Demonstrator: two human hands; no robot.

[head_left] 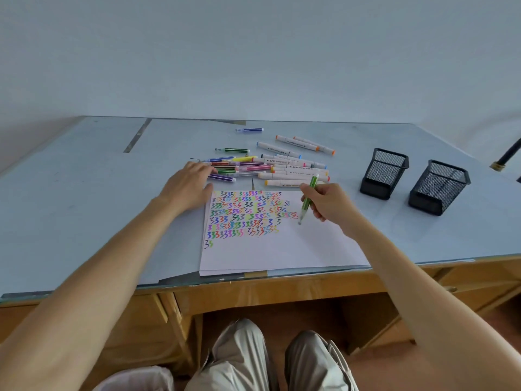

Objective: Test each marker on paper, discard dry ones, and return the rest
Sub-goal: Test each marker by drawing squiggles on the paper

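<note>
Gripping slim green marker (308, 199) in right hand (328, 203), left hand (189, 185) flat, fingers apart, beside scribbled white paper (282, 249)

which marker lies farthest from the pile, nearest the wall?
The blue striped marker, lying alone at the far edge of the grey table, beyond the white orange-capped markers; the green striped marker lies nearer the pile.

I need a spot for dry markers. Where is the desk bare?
Bare: left of the left hand, and between the paper and the mesh cups. Crowded: the marker pile behind the paper.
</note>
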